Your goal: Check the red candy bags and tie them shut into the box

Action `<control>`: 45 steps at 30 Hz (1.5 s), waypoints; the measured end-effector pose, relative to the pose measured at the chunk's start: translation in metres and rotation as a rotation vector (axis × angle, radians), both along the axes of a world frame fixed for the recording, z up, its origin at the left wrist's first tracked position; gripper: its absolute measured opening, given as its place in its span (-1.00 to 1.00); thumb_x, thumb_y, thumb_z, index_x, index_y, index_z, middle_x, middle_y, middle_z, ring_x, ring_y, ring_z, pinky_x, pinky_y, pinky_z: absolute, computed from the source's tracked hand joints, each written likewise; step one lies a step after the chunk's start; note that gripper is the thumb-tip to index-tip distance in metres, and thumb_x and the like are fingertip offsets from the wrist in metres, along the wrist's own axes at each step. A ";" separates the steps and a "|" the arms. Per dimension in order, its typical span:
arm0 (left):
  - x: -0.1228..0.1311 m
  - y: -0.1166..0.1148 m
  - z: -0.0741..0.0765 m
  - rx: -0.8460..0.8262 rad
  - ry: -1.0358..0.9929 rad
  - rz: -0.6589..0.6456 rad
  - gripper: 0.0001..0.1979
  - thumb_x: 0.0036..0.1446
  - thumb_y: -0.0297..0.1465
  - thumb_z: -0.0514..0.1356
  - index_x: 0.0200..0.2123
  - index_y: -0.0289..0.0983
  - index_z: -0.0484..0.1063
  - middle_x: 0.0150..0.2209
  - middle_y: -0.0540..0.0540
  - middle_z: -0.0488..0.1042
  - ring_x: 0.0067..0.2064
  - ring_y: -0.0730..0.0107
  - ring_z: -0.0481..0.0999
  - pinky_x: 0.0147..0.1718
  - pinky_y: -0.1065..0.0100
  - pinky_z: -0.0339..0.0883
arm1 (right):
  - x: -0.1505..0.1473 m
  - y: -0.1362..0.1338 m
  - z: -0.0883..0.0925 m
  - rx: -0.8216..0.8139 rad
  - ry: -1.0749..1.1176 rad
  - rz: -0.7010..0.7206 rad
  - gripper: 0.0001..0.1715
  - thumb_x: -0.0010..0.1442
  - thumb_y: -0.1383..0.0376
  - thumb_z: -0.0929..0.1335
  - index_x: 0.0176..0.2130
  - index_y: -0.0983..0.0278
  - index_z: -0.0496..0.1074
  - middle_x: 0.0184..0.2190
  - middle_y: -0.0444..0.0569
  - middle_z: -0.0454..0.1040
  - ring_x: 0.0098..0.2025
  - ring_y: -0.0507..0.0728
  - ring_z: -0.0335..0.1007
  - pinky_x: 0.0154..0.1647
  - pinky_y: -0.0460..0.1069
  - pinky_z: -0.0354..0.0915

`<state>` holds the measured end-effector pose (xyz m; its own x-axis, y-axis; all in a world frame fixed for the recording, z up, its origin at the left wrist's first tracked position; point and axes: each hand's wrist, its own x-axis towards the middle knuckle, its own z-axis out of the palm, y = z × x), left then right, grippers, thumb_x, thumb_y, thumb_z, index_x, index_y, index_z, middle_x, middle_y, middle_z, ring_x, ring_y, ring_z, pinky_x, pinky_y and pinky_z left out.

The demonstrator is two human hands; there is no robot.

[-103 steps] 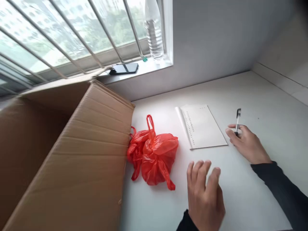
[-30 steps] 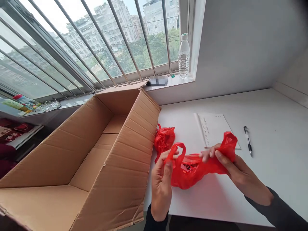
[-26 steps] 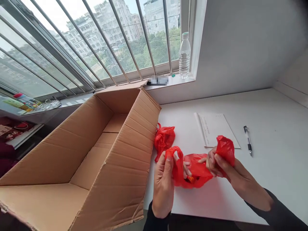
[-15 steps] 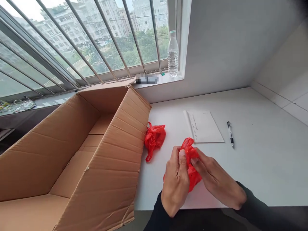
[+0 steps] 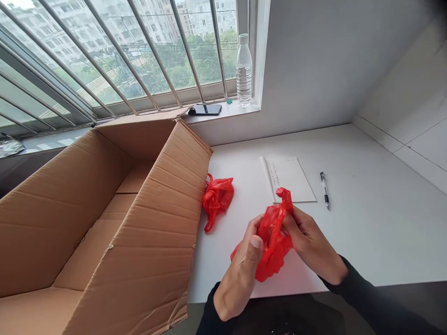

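A red plastic bag [image 5: 272, 260] is in front of me at the table's near edge, gathered at the top with a handle loop standing up. My right hand [image 5: 310, 242] pinches the bag's neck from the right. My left hand [image 5: 240, 270] is at the bag's left side with its thumb raised and apart from the fingers, whose tips are partly hidden behind the plastic. A second red plastic bag [image 5: 218, 197], knotted, lies farther left against the cardboard box. What either bag contains is hidden.
A large open cardboard box [image 5: 139, 246] stands on the left. On the white table [image 5: 366, 223] lie a notebook [image 5: 291, 179] and a pen [image 5: 324, 190]. A water bottle [image 5: 244, 72] and a phone [image 5: 206, 110] rest on the windowsill beside the barred window.
My left thumb has lifted off the bag's neck, and the left hand has moved lower and left. The gathered top has spread into a loop beside my right fingers. The view has shifted slightly.
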<state>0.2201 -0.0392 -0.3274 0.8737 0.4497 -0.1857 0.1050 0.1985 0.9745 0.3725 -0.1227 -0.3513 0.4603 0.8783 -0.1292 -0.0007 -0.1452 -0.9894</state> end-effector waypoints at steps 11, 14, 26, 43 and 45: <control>0.008 0.007 -0.023 -0.053 0.056 0.270 -0.61 0.41 -0.08 0.00 -0.22 -0.25 0.43 -0.61 0.13 0.18 -0.57 0.47 0.25 -0.50 0.41 0.20 | -0.007 -0.010 -0.001 0.021 -0.033 0.102 -0.47 0.50 -0.04 0.02 -0.28 0.16 0.28 -0.44 -0.16 0.21 -0.39 0.09 0.14 -0.30 0.02 0.17; 0.006 0.007 -0.016 -0.010 0.026 0.223 -0.75 0.37 -0.17 0.10 -0.15 -0.21 0.43 -0.46 0.05 0.29 -0.47 0.44 0.25 -0.46 0.41 0.22 | -0.013 -0.007 0.004 -0.053 -0.176 0.231 -0.51 0.49 -0.03 0.09 -0.31 0.18 0.28 -0.45 -0.16 0.29 -0.43 0.08 0.16 -0.36 0.01 0.17; 0.006 0.003 -0.015 -0.060 -0.020 0.265 -0.57 0.37 -0.08 0.08 -0.49 -0.20 0.26 -0.57 0.08 0.08 -0.53 0.48 0.01 -0.55 0.37 -0.04 | -0.002 -0.008 0.018 -0.120 -0.544 0.035 -0.55 0.30 -0.11 0.35 0.02 0.09 0.39 -0.02 0.04 0.53 -0.01 0.29 0.48 0.02 0.18 0.45; -0.007 0.020 -0.003 -0.043 -0.027 0.180 -0.91 0.16 -0.42 0.33 -0.31 -0.31 0.50 -0.39 -0.04 0.49 -0.38 0.49 0.39 -0.33 0.46 0.30 | 0.008 0.001 0.022 0.018 -0.268 0.304 -0.55 0.48 -0.02 0.12 0.12 0.07 0.38 0.04 -0.02 0.42 0.10 0.19 0.36 0.15 0.11 0.27; -0.007 0.020 -0.009 0.169 -0.040 0.227 -0.90 0.15 -0.53 0.28 -0.23 -0.28 0.52 -0.31 -0.07 0.54 -0.31 0.43 0.46 -0.29 0.44 0.34 | 0.012 0.007 0.017 -0.079 -0.176 0.325 -0.48 0.48 -0.06 0.09 0.13 0.11 0.38 -0.16 -0.06 0.46 -0.12 0.15 0.41 -0.05 0.07 0.33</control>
